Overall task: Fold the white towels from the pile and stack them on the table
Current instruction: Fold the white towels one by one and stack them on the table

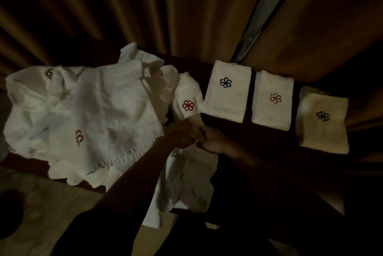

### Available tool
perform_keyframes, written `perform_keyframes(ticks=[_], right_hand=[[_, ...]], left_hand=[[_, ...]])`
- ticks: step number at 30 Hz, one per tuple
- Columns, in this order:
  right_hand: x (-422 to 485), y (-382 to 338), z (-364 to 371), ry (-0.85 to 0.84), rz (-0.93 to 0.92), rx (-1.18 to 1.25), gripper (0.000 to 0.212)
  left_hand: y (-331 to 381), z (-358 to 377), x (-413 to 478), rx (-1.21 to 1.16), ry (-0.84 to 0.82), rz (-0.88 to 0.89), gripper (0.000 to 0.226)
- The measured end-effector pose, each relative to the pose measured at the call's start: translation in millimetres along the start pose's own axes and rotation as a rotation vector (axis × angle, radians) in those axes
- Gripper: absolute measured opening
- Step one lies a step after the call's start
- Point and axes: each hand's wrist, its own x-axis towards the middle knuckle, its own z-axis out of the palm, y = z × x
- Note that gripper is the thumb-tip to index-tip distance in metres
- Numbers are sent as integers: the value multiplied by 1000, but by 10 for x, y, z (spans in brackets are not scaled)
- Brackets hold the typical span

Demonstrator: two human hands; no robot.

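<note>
Light very low; much detail lost to shadow. The left hand [180, 136] and right hand [214, 141] meet knuckle to knuckle, both closed on a bunched edge of the held towel [187, 175]. Individual fingers are hard to separate in the dark. That towel runs up beyond the hands, where a red pinwheel-flower emblem shows, and down below them past the near edge of the table [267, 148]; its lower end is hidden behind the left forearm. Left of the left hand lies the pile [87, 108] of crumpled white towels, how many I cannot tell. Two emblems on it are creased, only partly visible, one dark, one reddish. Right of the right hand, in a row going outward: the blue-emblem towel [227, 100], just beside it the orange-emblem towel [272, 110], then, a little apart, the dark-emblem towel [322, 131], all folded flat. Whether each is a single towel or a stack is unclear. No lettering anywhere, only the flower marks. Curtains [145, 7] hang beyond the hands; the table's right end fades into black.
</note>
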Motion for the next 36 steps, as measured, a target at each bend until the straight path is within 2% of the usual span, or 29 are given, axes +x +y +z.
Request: perform_keyframes(ticks=[3, 6, 10, 14, 19, 22, 29, 33, 36], right_hand=[[8, 0, 7, -10, -18, -13, 43], [-52, 6, -93, -42, -29, 19, 22], [-194, 56, -413, -9, -67, 225, 28], [-473, -30, -906, 34, -154, 390, 18], [-798, 46, -1285, 7, -272, 394, 24], [-966, 173, -1442, 60, -309, 361, 26], [-1251, 403, -1688, 211, -394, 363, 26], [-1298, 551, -1641, 230, -321, 327, 52], [-1324, 648, -1564, 221, -268, 346, 71]], left_hand=[[21, -27, 3, -41, -5, 68, 45], [58, -113, -51, -79, -51, 115, 46], [206, -415, -153, -254, -47, 144, 44], [456, -794, -280, -362, -1, 199, 48], [853, -1040, -444, -226, -29, 238, 49], [998, -1070, -537, -158, 24, 232, 48], [1263, -1151, -734, -404, 162, 244, 33], [1350, -1123, -852, -585, 267, 339, 14], [1445, -1113, -977, -679, 295, 368, 20]])
